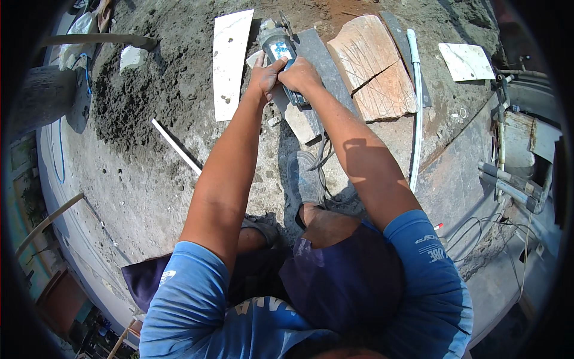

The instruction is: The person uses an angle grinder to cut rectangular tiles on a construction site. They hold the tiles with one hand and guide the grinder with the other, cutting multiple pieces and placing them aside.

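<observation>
Both of my arms reach forward to a blue and grey angle grinder (280, 48). Its disc (286, 24) points away from me at the far end. My left hand (263, 78) is closed round the left side of the body. The right hand (301, 76) grips it from the right, thumbs close together. Beneath the tool lies a dark grey slab (327, 69), with a paler piece (301, 124) at its near end. A grey cord (323, 157) trails back from the grinder toward my foot (305, 179). Whether the disc touches the slab I cannot tell.
Left of the grinder lies a white tile (231, 66). A scored, cracked tan stone slab (372, 69) lies to the right, beside a pale pipe (417, 113). Another white tile (466, 62) is farther right. Wet mortar (137, 99) is heaped at left, near a thin white strip (175, 145).
</observation>
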`<state>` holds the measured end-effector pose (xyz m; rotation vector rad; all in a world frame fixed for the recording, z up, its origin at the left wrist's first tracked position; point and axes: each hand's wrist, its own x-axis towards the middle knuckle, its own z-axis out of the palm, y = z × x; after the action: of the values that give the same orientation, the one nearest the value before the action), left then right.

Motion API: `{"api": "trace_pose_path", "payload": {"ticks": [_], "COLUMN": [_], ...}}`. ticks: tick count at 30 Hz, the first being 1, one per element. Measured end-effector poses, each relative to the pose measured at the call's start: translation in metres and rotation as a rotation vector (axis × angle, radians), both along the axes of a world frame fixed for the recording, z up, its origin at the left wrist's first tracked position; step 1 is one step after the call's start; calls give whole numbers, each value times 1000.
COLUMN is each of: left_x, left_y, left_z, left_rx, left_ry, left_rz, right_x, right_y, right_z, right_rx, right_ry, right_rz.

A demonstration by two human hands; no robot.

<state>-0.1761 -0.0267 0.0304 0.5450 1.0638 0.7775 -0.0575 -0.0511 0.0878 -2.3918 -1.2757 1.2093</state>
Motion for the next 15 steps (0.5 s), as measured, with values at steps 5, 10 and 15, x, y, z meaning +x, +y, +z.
{"api": "trace_pose_path", "payload": {"ticks": [5, 10, 15], "left_x": [-2, -3, 1], "left_y": [1, 1, -2], "left_z": [-4, -6, -2], "left_rx": [-3, 0, -9], "left_ry": [10, 4, -4], "left_rz": [-4, 2, -1], "right_x": [-1, -2, 2], "right_y": [-1, -3, -3], "right_z": [-1, 3, 0], "right_rx": [-1, 1, -3], "right_ry": [-2, 10, 5], "right_rz": [3, 3, 1]}}
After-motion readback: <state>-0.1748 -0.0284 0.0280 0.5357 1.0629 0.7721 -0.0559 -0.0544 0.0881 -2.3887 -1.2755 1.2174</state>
